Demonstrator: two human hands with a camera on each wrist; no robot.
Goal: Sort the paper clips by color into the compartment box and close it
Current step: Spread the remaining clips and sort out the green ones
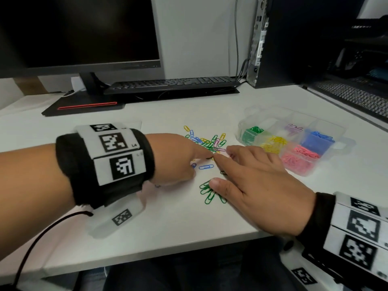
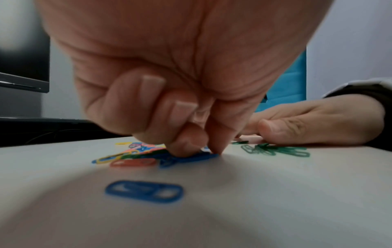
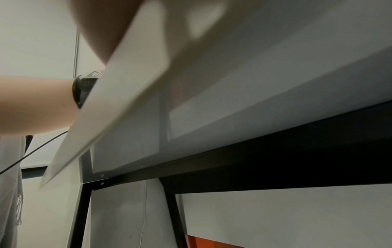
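On the white desk (image 1: 147, 227) the left hand (image 1: 174, 158) reaches in from the left, most fingers curled under and the fingertips (image 2: 214, 147) pressed down on the near edge of the mixed pile of paper clips (image 1: 207, 141). The left wrist view shows what the head view hides: those tips pinch at a blue clip (image 2: 191, 158) lying flat, with one more blue clip (image 2: 144, 191) loose nearer the camera, blurred. Right of it, the right hand (image 1: 249, 181) lies flat with straight fingers, its thumb resting on a small bunch of green clips (image 1: 206, 192) set apart on the near side of the pile; it grasps nothing. Farther right stands the clear compartment box (image 1: 344, 141), lid open, holding green, yellow, purple, blue and pink clips in separate compartments; only the head view shows it.

The right wrist view looks under the desk edge and shows only the black frame (image 3: 233, 167), so that hand's fingers are missing there. Which clips lie beneath the right palm cannot be made out
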